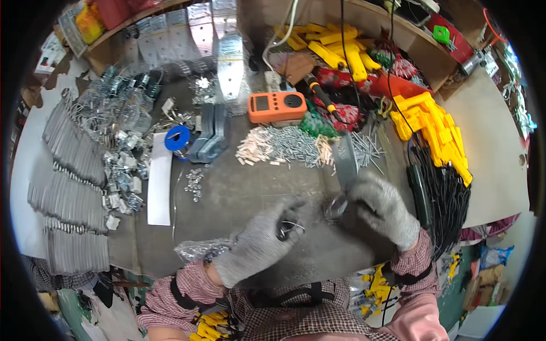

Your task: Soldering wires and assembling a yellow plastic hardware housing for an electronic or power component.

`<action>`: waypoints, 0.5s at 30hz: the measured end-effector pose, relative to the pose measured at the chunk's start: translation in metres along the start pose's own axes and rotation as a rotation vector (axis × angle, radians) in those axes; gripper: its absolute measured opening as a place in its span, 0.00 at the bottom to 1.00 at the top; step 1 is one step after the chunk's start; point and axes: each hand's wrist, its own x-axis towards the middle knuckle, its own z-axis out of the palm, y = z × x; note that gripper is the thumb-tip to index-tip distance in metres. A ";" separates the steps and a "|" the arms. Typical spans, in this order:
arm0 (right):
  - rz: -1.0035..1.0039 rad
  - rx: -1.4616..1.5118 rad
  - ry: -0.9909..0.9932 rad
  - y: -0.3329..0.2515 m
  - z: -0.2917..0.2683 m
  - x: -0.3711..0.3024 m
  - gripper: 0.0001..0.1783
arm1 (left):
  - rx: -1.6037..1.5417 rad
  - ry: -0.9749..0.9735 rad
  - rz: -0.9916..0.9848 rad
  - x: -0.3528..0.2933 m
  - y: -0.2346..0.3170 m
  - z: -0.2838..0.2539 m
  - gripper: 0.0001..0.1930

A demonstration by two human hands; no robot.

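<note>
My left hand (256, 247), in a grey knitted glove, is closed around a small dark part with thin white wire ends (293, 227); the fingers cover most of it. My right hand (387, 209), gloved alike, is raised over the right side of the dark bench top (256, 187) with curled fingers. What they grip, if anything, is hidden. By its fingertips is a small shiny piece (335, 208), smeared by motion. A grey flat strip (345, 159) reaches up from beside these fingers; whether they touch it I cannot tell. Clear plastic wrapping (202, 250) lies beside my left wrist.
Screws (296, 145) and pale small parts (254, 146) are heaped beyond my hands, before an orange meter (277, 108). Yellow housings (435, 131) and black cables (441, 199) lie right. Left are a blue spool (177, 138), a white strip (159, 179) and stacked clear tubes (65, 193).
</note>
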 end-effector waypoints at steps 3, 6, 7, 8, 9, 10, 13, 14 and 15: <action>0.034 -0.044 -0.127 0.003 0.016 -0.029 0.19 | -0.243 -0.037 -0.134 0.009 -0.009 0.001 0.19; -0.034 -0.055 -0.156 0.004 0.036 -0.022 0.18 | -0.195 -0.114 -0.192 0.013 0.001 0.003 0.13; -0.046 -0.016 -0.170 0.003 0.041 -0.015 0.17 | -0.046 -0.135 -0.121 0.013 0.005 0.004 0.12; -0.045 -0.011 -0.168 0.003 0.044 -0.010 0.17 | 0.103 -0.156 -0.051 0.012 0.007 0.005 0.12; -0.087 0.011 -0.157 0.003 0.047 -0.003 0.17 | 0.108 -0.151 -0.055 0.009 0.004 0.007 0.12; -0.130 0.033 -0.147 0.003 0.048 0.001 0.16 | 0.235 -0.156 0.038 0.004 -0.004 0.010 0.12; -0.184 0.048 -0.198 0.007 0.053 0.005 0.15 | 0.520 -0.168 0.239 -0.001 0.000 0.004 0.16; -0.184 0.054 -0.204 0.007 0.055 0.005 0.15 | 0.680 -0.177 0.351 -0.003 0.004 0.000 0.20; -0.191 0.032 -0.211 0.007 0.055 0.006 0.15 | 0.678 -0.177 0.346 -0.009 0.006 -0.003 0.20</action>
